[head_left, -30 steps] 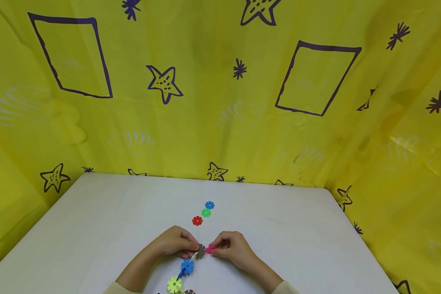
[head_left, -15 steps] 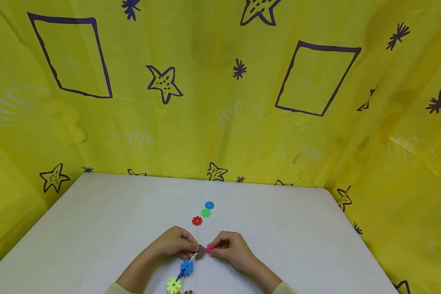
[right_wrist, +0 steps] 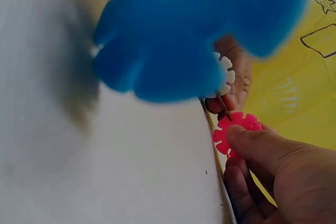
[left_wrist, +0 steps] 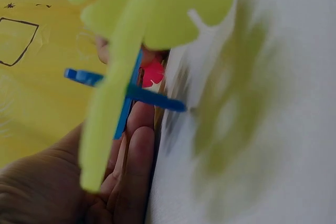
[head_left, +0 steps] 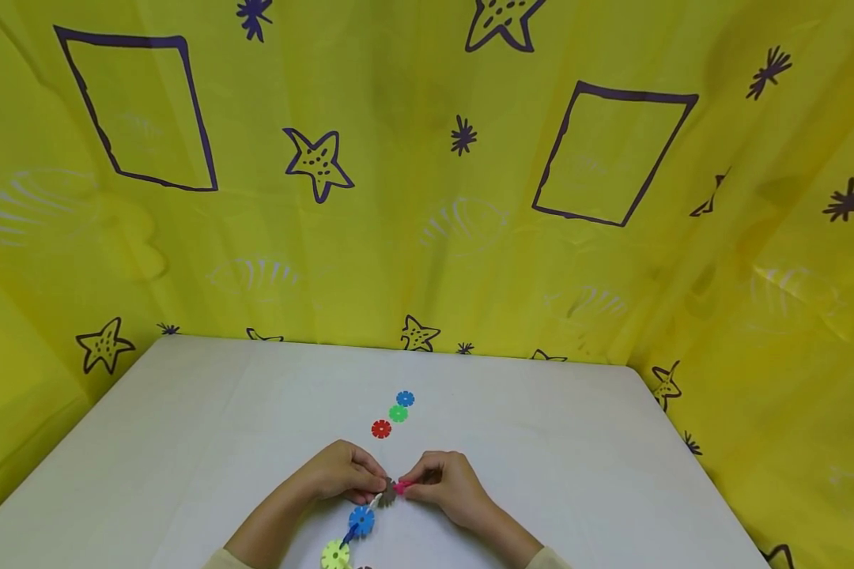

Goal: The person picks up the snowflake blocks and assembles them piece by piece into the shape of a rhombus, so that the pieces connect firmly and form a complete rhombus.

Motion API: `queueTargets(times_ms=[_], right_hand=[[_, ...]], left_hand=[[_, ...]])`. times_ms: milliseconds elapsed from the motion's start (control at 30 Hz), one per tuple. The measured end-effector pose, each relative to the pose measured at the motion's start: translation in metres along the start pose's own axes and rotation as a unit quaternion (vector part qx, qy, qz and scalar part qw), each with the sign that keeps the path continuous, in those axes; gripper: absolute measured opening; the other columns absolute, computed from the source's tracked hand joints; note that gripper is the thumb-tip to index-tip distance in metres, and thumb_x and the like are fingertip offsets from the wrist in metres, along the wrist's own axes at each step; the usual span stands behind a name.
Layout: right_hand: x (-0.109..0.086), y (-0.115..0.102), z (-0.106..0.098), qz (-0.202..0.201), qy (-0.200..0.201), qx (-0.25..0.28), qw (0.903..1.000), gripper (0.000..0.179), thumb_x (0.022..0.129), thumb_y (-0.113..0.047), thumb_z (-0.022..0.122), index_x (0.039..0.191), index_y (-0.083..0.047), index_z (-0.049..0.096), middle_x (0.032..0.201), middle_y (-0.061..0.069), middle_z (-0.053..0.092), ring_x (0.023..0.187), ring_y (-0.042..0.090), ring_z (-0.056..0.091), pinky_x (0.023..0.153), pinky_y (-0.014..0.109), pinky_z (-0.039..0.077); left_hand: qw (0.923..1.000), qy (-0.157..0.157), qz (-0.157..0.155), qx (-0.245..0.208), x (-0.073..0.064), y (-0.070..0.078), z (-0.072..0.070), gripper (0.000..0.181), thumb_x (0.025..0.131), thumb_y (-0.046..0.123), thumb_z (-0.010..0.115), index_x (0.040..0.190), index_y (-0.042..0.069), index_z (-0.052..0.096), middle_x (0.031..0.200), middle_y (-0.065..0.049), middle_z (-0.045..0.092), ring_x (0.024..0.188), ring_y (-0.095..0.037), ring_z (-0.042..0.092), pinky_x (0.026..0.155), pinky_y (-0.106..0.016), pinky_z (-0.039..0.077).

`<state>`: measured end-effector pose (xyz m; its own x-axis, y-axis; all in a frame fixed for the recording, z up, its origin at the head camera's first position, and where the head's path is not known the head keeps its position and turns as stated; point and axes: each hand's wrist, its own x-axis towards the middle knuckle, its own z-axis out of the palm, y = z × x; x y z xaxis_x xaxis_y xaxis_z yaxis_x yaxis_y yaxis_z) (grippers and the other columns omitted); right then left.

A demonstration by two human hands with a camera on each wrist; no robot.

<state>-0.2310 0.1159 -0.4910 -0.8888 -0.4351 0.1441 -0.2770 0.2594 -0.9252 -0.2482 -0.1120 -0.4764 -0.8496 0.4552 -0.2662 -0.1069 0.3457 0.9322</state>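
Note:
My left hand [head_left: 345, 472] pinches a grey-brown notched plastic disc [head_left: 388, 493] at the top end of a chain of interlocking discs. Between thumb and fingers, my right hand [head_left: 448, 484] pinches a pink notched disc [head_left: 402, 487], its edge meeting the grey-brown one's edge. From there the chain runs down toward me through a white disc [right_wrist: 229, 74], a light blue disc [head_left: 361, 521], a dark blue one and a yellow-green disc [head_left: 335, 555]. Blurred yellow-green pieces [left_wrist: 178, 14] cover much of the left hand in the left wrist view.
Beyond the hands, a red disc [head_left: 380, 429], a green disc [head_left: 398, 413] and a blue disc [head_left: 405, 398] lie in a slanting row on the white table [head_left: 541, 442]. A yellow patterned curtain [head_left: 398, 261] surrounds the table's back and sides.
The right hand has brought the pink disc slightly left, against the grey-brown disc, closing the small gap between them. The left hand has stayed almost still, and the lower chain has shifted slightly.

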Motion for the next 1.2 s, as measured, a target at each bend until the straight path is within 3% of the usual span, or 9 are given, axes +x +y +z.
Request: queueTargets(times_ms=[200, 533, 800, 967, 1200], right_hand=[[0.001, -0.001, 0.000, -0.018, -0.003, 0.002, 0.9998, 0.010, 0.080, -0.010, 0.080, 0.088, -0.003, 0.078, 0.083, 0.010, 0.073, 0.074, 0.001, 0.064, 0.066, 0.016, 0.054], [-0.001, 0.000, -0.002, -0.006, -0.007, -0.002, 1.0000, 0.010, 0.081, -0.008, 0.079, 0.090, -0.004, 0.077, 0.085, 0.010, 0.072, 0.073, 0.001, 0.061, 0.066, 0.016, 0.053], [0.006, -0.002, -0.023, 0.057, -0.043, -0.015, 0.9973, 0.015, 0.087, -0.019, 0.076, 0.099, -0.009, 0.077, 0.088, 0.002, 0.073, 0.074, 0.007, 0.062, 0.066, 0.018, 0.052], [0.025, 0.002, -0.039, 0.090, 0.005, -0.003, 0.9960, 0.022, 0.091, -0.023, 0.071, 0.101, -0.004, 0.075, 0.085, 0.005, 0.072, 0.074, 0.010, 0.063, 0.066, 0.021, 0.054], [0.070, 0.019, -0.050, 0.099, 0.055, -0.001, 0.9936, 0.025, 0.091, -0.018, 0.072, 0.108, 0.000, 0.072, 0.094, 0.009, 0.073, 0.078, 0.012, 0.066, 0.073, 0.025, 0.058]], left_hand=[[0.9999, 0.003, 0.012, -0.001, 0.001, 0.004, 0.003, 0.012, 0.083, 0.006, 0.077, 0.091, -0.003, 0.075, 0.076, -0.005, 0.073, 0.057, -0.005, 0.059, 0.057, -0.020, 0.057], [0.9998, 0.003, 0.013, 0.017, 0.001, 0.006, 0.003, 0.012, 0.083, 0.009, 0.078, 0.090, -0.002, 0.075, 0.071, -0.003, 0.071, 0.056, -0.006, 0.060, 0.056, -0.021, 0.057], [0.9997, -0.012, 0.011, 0.015, 0.000, 0.004, -0.002, 0.014, 0.084, 0.013, 0.078, 0.089, 0.000, 0.076, 0.073, -0.002, 0.072, 0.058, -0.006, 0.062, 0.058, -0.021, 0.058], [0.9998, -0.019, 0.006, 0.009, -0.003, 0.003, -0.003, 0.015, 0.085, 0.013, 0.077, 0.091, -0.001, 0.075, 0.075, -0.003, 0.072, 0.059, -0.006, 0.062, 0.059, -0.021, 0.058], [0.9998, -0.019, 0.001, 0.004, -0.006, -0.001, -0.003, 0.016, 0.086, 0.012, 0.075, 0.093, -0.002, 0.075, 0.076, -0.002, 0.072, 0.060, -0.006, 0.062, 0.059, -0.021, 0.058]])
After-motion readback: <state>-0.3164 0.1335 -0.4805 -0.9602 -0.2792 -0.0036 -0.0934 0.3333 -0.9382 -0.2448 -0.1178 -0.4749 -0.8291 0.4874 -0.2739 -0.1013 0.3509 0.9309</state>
